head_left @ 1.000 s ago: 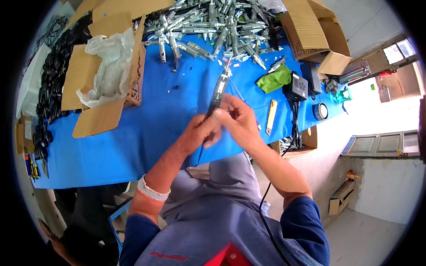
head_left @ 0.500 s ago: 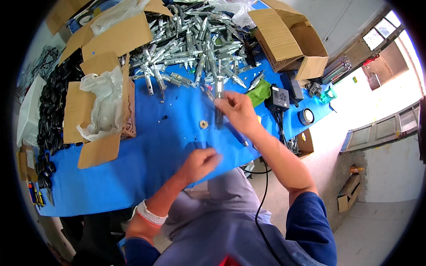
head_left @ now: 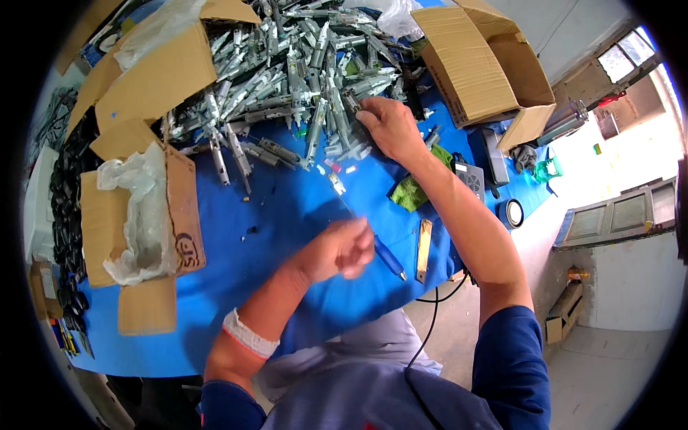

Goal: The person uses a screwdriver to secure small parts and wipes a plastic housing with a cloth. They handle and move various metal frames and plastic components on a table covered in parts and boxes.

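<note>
Grey part [head_left: 350,99] is pinched in the right hand [head_left: 391,130]; the left hand [head_left: 340,251] is blurred, its grip unclear.

Downward fisheye view from the head

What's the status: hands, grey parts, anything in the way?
Right hand at pile of grey parts, grip unclear. Left hand blurred, beside blue-handled tool. Green cloth close by, apparently not blocking.

- Open brown cardboard box [head_left: 188,215] lined with translucent plastic [head_left: 123,175], left
- Brown corrugated carton [head_left: 464,70], upper right
- Crumpled bright-green cloth [head_left: 410,193]
- Black boxy device [head_left: 470,178] with fan grille, just beside the cloth
- Round black pale-topped container [head_left: 511,213]
- Glossy black rounded pieces [head_left: 63,204], far left
</note>
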The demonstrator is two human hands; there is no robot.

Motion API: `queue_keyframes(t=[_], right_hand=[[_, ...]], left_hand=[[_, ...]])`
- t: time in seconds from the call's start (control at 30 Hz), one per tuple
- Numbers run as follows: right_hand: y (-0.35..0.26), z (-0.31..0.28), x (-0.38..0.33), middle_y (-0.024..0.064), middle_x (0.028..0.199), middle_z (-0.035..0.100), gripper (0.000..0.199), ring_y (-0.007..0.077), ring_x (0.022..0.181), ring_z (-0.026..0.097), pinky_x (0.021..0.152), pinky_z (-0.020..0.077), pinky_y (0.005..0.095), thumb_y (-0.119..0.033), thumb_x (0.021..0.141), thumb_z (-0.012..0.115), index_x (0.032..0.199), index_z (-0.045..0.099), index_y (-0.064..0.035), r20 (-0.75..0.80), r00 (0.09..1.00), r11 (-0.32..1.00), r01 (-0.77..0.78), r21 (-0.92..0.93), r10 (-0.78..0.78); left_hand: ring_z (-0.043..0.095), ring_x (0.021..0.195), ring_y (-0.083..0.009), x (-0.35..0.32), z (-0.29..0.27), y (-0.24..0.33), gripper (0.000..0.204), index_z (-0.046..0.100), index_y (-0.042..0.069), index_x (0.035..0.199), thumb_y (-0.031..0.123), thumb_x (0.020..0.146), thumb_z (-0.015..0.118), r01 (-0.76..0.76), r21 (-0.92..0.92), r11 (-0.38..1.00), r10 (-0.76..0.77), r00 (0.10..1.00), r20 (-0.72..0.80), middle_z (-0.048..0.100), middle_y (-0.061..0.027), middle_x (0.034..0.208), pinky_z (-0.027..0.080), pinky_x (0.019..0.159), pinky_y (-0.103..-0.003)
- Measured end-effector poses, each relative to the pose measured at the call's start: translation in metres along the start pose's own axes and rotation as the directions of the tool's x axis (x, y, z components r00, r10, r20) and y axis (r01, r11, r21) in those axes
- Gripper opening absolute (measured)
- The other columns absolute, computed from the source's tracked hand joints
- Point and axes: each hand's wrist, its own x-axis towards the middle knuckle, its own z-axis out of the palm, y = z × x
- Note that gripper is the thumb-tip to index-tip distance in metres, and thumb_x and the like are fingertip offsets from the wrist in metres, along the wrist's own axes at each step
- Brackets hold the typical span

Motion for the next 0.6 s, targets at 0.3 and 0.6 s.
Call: queue_keyframes(t=[0.3, 0.6], right_hand=[[0.031, -0.012, 0.082, 0.0172, 0.084, 0.068, 0.019, 0.026, 0.079, 0.068, 0.07, 0.0514, 0.0337, -0.017, 0.088, 0.061, 0.099, 0.067, -0.0019, -0.216, 0.963, 0.975, 0.118, -0.19, -0.159], [0.095, 0.022, 0.206, 0.0165, 0.089, 0.068, 0.024, 0.038, 0.087, 0.064, 0.076, 0.05, 0.0498, -0.022, 0.084, 0.062, 0.105, 0.066, -0.0108, -0.063, 0.939, 0.772, 0.238, -0.589, -0.337]], left_hand=[[0.046, 0.052, -0.0104, -0.005, 0.003, 0.002, 0.032, 0.048, 0.008, 0.079, 0.033, 0.099, 0.047, 0.001, 0.149, 0.989, -0.016, 0.994, 0.104, 0.053, -0.0068, 0.07, 0.037, 0.048, -0.023], [0.047, 0.054, -0.0087, -0.004, 0.0, 0.003, 0.034, 0.053, 0.006, 0.08, 0.035, 0.098, 0.05, -0.004, 0.259, 0.966, -0.036, 0.988, 0.148, 0.052, -0.0019, 0.067, 0.038, 0.054, -0.024]])
